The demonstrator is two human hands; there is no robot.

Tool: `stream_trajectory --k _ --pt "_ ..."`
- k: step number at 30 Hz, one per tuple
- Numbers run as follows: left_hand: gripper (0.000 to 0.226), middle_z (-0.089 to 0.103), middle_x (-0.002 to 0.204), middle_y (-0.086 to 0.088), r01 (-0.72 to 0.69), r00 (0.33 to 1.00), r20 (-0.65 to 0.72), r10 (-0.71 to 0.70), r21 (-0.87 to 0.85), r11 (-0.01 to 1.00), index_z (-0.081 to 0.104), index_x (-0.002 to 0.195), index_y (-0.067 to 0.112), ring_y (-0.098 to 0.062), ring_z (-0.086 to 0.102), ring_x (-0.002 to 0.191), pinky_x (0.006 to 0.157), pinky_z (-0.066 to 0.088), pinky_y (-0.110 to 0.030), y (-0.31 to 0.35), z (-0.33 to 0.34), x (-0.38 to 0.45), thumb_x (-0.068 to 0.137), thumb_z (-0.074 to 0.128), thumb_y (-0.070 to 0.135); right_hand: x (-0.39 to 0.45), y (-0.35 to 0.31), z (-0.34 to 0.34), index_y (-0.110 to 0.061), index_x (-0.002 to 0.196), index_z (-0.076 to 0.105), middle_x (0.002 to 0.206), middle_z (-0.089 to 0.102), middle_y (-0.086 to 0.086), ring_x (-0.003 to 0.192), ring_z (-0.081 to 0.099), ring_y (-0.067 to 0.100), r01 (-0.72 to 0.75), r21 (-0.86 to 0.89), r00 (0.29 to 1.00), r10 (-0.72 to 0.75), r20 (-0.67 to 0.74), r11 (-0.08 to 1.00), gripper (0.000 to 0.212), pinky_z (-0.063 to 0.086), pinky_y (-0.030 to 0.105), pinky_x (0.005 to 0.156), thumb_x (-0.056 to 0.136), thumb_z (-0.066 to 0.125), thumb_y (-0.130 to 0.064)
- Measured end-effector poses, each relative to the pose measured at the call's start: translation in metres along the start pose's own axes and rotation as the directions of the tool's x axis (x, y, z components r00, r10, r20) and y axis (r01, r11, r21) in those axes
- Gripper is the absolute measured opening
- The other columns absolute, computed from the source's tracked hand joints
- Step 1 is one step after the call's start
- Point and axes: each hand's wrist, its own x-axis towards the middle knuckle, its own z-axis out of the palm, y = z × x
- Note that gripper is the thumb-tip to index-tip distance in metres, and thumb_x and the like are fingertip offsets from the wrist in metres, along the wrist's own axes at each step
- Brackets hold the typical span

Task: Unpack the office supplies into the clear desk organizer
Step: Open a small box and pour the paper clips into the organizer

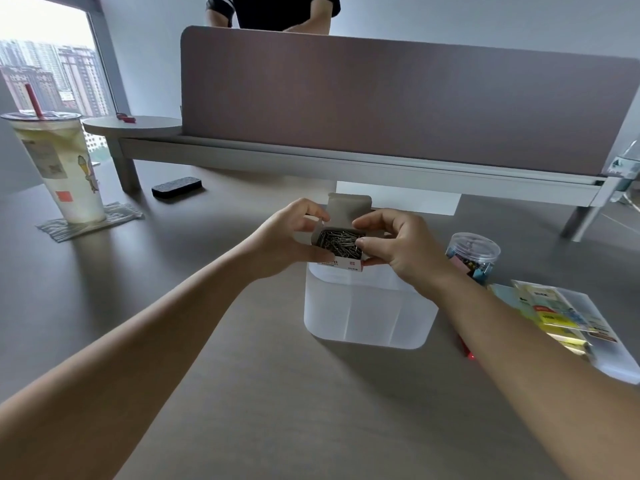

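Both hands hold the open paper clip box [341, 244] right above the clear desk organizer [369, 308]. The left hand [282, 237] and right hand [398, 245] curl around its sides. Best to tip it slowly, so the clips land inside.

I hold the open paperclip box [337, 249], flap up, full of clips, above the frosted clear organizer [369, 311].

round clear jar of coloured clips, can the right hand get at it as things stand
Probably not at once: the right hand grips the open paper clip box. The round clear jar of coloured clips stands unblocked just beside it.
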Motion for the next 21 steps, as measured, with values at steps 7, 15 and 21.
stream_trajectory --k 7,15,21 --pt "0.046 0.057 0.086 0.001 0.017 1.000 -0.002 -0.018 -0.063 0.998 0.046 0.084 0.023 -0.012 0.055 0.082 0.063 0.048 -0.011 -0.002 -0.003 -0.004 0.066 0.067 -0.014 -0.005 0.000 0.002 -0.022 0.084 0.060 0.089 0.061 0.013 0.084 0.061 0.039 0.059 -0.138 0.996 -0.068 -0.064 0.989 0.022 0.053 0.050 0.084 0.078 0.062 -0.001" --pt "0.046 0.055 0.082 0.004 0.006 1.000 -0.004 -0.006 -0.041 0.999 0.045 0.083 0.023 -0.008 0.054 0.074 0.059 0.045 -0.009 -0.001 0.001 -0.003 0.067 0.066 -0.015 -0.013 -0.002 0.002 -0.024 0.088 0.060 0.085 0.062 0.008 0.072 0.052 0.023 0.088 -0.221 0.989 -0.112 -0.097 0.971 0.020 0.053 0.042 0.077 0.079 0.063 -0.007" --pt "0.046 0.057 0.079 0.002 -0.037 0.999 -0.026 0.036 -0.047 0.998 0.042 0.084 0.022 0.003 0.055 0.061 0.058 0.044 -0.008 -0.001 0.004 -0.004 0.068 0.065 -0.015 -0.015 -0.002 0.003 -0.020 0.096 0.063 0.086 0.057 -0.010 0.078 0.049 0.011 0.113 -0.217 0.982 -0.142 -0.125 0.970 0.020 0.044 0.022 0.072 0.080 0.063 -0.009"
